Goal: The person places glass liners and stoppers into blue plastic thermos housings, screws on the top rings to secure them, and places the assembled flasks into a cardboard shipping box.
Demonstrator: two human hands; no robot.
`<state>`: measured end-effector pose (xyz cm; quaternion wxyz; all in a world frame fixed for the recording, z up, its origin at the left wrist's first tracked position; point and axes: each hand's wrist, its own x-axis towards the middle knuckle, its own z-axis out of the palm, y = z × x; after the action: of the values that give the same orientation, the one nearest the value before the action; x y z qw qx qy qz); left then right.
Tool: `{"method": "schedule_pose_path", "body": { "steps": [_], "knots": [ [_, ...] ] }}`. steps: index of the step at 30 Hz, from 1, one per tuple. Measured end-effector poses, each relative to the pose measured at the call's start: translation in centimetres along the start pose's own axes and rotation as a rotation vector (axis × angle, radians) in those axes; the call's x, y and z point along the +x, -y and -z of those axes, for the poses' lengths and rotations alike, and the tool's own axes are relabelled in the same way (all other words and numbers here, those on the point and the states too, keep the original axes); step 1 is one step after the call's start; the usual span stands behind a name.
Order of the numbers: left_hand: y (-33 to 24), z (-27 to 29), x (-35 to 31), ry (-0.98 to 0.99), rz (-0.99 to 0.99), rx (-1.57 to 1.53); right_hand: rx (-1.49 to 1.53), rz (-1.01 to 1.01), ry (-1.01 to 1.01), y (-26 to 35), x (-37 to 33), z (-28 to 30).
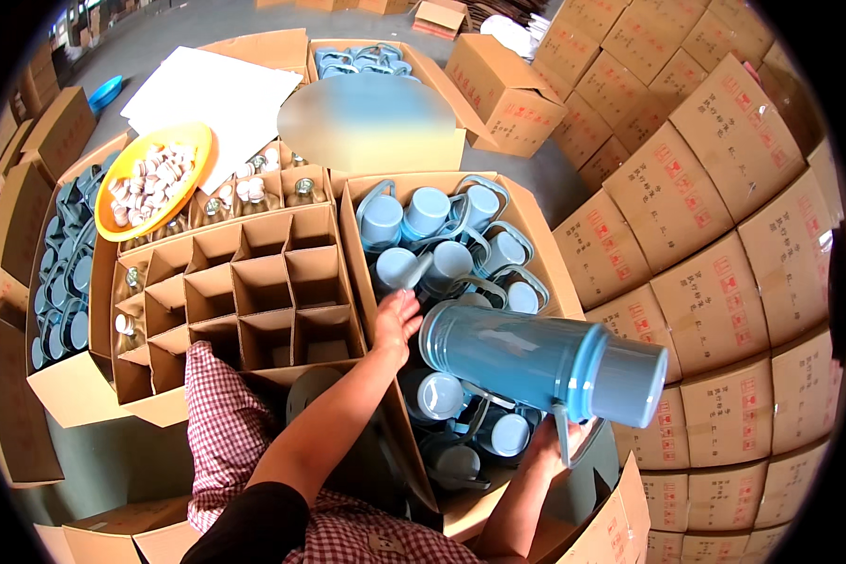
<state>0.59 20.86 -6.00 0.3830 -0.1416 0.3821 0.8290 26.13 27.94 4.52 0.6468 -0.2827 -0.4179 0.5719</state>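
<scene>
A large blue thermos flask (508, 352) lies almost level in front of me, its grey-blue cup lid (630, 381) pointing right. My right hand (556, 444) grips it from below near the lid end, by the handle (564, 434). Beside the flask's base, my left hand (398, 321) has its fingers stretched out; whether they touch the base cannot be told. Underneath is an open carton (556, 268) filled with several upright blue thermos flasks (430, 211), their handles sticking up.
Left of it stands a divided carton (343, 340) with several glass liners (130, 327) along its far and left sides. A yellow bowl (103, 202) of round white pieces rests on its far corner. Another carton of blue parts (80, 324) is farther left. Stacked cartons (705, 273) wall the right.
</scene>
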Motion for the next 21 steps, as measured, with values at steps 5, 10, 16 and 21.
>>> {"method": "schedule_pose_path", "body": {
  "steps": [5, 10, 16, 21],
  "knots": [
    [-6.5, 0.3, 0.1, 0.092, -0.262, 0.267, -0.054, -0.058, 0.090, -4.9, 0.6, -3.4],
    [-7.1, 4.3, 0.8, 0.145, -0.257, 0.363, -0.091, -0.122, 0.171, -9.5, 1.1, -6.1],
    [-7.3, 5.0, 0.0, 0.119, -0.198, 0.524, -0.247, -0.199, 0.161, -10.4, 3.9, -4.6],
    [-6.7, 4.6, -1.4, 0.229, -0.270, 0.473, -0.501, -0.448, -0.102, -13.1, 6.4, 0.8]
  ]
}}
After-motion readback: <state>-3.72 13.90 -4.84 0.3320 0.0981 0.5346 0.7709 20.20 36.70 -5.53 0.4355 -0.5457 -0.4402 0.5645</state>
